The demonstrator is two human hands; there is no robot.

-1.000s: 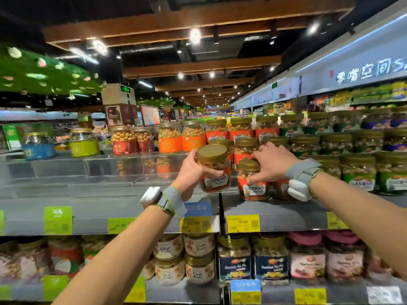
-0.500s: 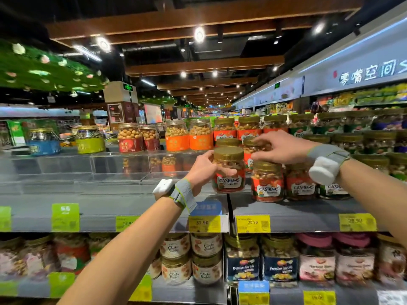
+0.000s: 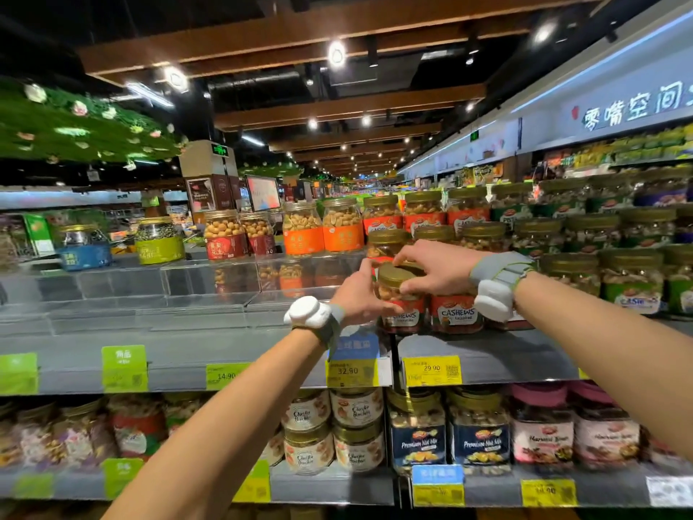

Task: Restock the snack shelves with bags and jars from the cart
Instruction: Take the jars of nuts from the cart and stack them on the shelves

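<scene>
A cashew jar [image 3: 402, 302] with a gold lid and red label stands at the left end of the cashew row on the grey shelf [image 3: 487, 354]. My left hand [image 3: 362, 298] grips its left side. My right hand [image 3: 431, 270] lies over its lid, fingers curled on the rim. A second red-label cashew jar [image 3: 455, 313] stands touching it on the right, partly hidden by my right wrist. More cashew jars are stacked behind in rows. No cart is in view.
Left of the jar the shelf holds bare acrylic dividers [image 3: 150, 294]. Orange-label peanut jars [image 3: 322, 230] stand on the back tier. Green-label jars [image 3: 630, 283] fill the right side. The lower shelf carries several nut jars [image 3: 356, 429]. Yellow price tags [image 3: 431, 371] line the shelf edge.
My left hand has carried the jar rightward and set it down against the cashew row. My right hand has moved from a back jar onto this jar's lid.
</scene>
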